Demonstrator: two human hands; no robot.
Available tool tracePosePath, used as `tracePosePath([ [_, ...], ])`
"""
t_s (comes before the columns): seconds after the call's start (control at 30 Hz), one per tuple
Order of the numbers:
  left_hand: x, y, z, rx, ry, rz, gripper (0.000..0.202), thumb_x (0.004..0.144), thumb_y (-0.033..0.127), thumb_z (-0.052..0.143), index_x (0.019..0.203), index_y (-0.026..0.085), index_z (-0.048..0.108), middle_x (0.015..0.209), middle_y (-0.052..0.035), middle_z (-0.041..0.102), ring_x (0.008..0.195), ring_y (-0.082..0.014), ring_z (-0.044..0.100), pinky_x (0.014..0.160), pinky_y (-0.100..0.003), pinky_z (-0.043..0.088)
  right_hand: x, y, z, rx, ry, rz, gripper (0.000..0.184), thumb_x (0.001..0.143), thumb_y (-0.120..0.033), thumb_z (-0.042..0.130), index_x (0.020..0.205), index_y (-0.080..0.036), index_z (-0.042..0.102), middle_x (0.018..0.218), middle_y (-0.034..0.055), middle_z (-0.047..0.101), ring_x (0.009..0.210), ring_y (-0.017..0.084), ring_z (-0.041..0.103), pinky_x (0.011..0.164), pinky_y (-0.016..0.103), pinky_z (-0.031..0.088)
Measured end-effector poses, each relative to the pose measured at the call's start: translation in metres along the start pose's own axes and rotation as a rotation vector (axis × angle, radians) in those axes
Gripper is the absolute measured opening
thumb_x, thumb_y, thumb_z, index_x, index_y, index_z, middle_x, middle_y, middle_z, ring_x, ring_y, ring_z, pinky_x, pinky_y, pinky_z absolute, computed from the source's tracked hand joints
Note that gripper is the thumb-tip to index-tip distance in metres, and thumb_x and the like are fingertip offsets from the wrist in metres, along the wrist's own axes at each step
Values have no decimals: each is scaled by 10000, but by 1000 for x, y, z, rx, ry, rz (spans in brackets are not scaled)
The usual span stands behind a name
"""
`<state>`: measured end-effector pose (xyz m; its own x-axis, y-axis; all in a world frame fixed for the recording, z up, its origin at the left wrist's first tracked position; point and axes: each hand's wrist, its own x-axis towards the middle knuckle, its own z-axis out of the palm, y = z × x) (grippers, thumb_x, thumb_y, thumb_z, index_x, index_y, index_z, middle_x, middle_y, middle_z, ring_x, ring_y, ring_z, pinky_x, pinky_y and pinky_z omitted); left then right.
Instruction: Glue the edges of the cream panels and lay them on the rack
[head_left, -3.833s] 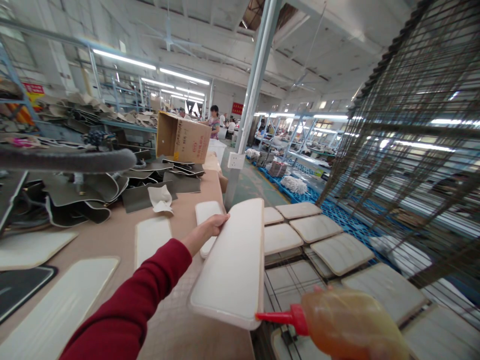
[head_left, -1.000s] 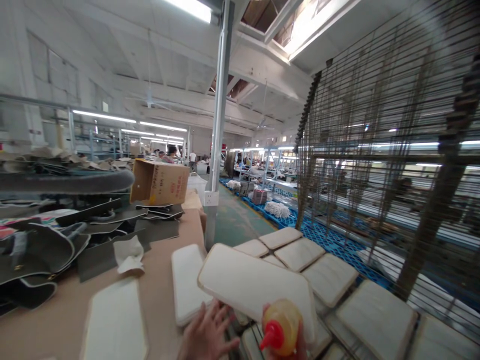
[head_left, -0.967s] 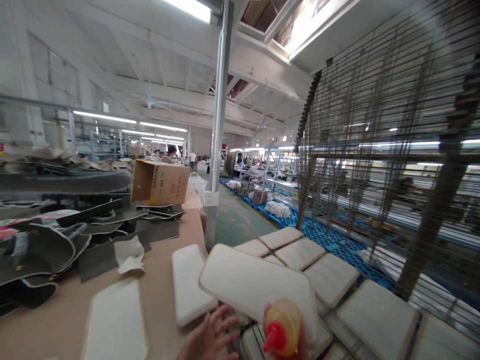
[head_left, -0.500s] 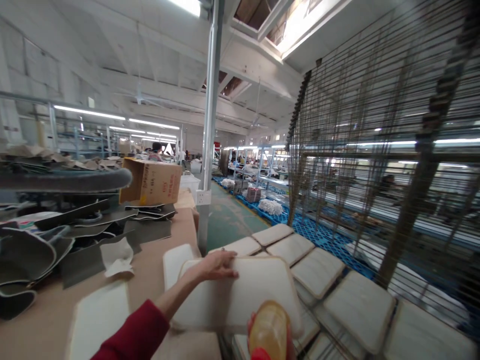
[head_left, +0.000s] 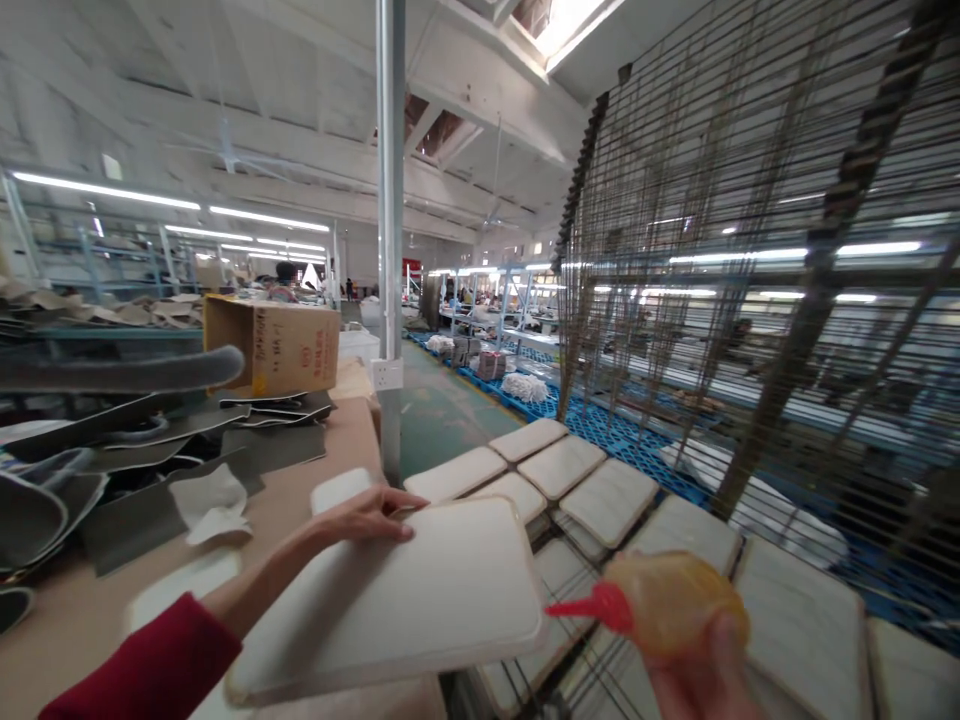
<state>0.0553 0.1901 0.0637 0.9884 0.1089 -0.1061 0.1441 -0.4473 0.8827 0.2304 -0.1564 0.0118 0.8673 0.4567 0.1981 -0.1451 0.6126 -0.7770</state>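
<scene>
My left hand (head_left: pixel 365 515), in a red sleeve, grips the far edge of a long white padded panel (head_left: pixel 405 600) and holds it flat above the table's right edge. My right hand (head_left: pixel 701 670) is closed round a soft amber squeeze bottle (head_left: pixel 675 600). Its red nozzle (head_left: pixel 589 605) points left, close to the panel's right end. Several similar white panels (head_left: pixel 607 497) lie side by side on a wire rack below and to the right.
A tan table (head_left: pixel 300 470) carries more white panels, a crumpled white piece (head_left: pixel 210 500), grey cut sheets (head_left: pixel 150 440) and a cardboard box (head_left: pixel 274 345). A steel pillar (head_left: pixel 390 230) stands behind. A tall wire rack (head_left: pixel 750 250) fills the right. People work far back.
My left hand has turned the panel lengthwise and lowered it toward me. The bottle has swung from pointing at me to pointing left, and my view has shifted rightward.
</scene>
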Motion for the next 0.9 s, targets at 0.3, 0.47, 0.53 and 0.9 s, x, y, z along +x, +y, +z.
tracePosePath([
  [0.3, -17, 19, 4, -86, -185, -34, 575, 678, 485, 748, 1162, 181, 678, 1019, -18, 714, 868, -197, 627, 727, -206, 463, 31, -12, 7, 85, 151, 45, 729, 593, -493, 807, 1248, -296, 555, 1255, 65, 605, 1158, 307, 544, 1140, 524, 135],
  [0.47, -20, 18, 1, -92, -206, -45, 563, 686, 472, 747, 1168, 190, 675, 1003, -2, 716, 852, -184, 624, 733, -203, 467, 28, -15, 9, 20, 62, 34, 729, 620, -484, 798, 1277, -322, 526, 1267, 61, 594, 1104, 310, 579, 1119, 558, 195],
  [0.53, -21, 16, 1, -97, -208, -46, 550, 686, 463, 749, 1157, 186, 682, 1013, -4, 714, 860, -185, 623, 735, -203, 467, 27, -17, 9, -18, 54, 49, 732, 622, -527, 781, 1274, -308, 529, 1272, 75, 584, 1146, 351, 542, 1095, 608, 222],
  [0.9, -22, 11, -3, -115, -241, -72, 529, 708, 448, 733, 1168, 194, 673, 1042, -11, 709, 883, -189, 624, 783, -220, 468, 22, -20, 7, -94, 104, 102, 888, 442, -590, 820, 1242, -315, 550, 1257, 97, 589, 1167, 423, 505, 979, 650, 371],
])
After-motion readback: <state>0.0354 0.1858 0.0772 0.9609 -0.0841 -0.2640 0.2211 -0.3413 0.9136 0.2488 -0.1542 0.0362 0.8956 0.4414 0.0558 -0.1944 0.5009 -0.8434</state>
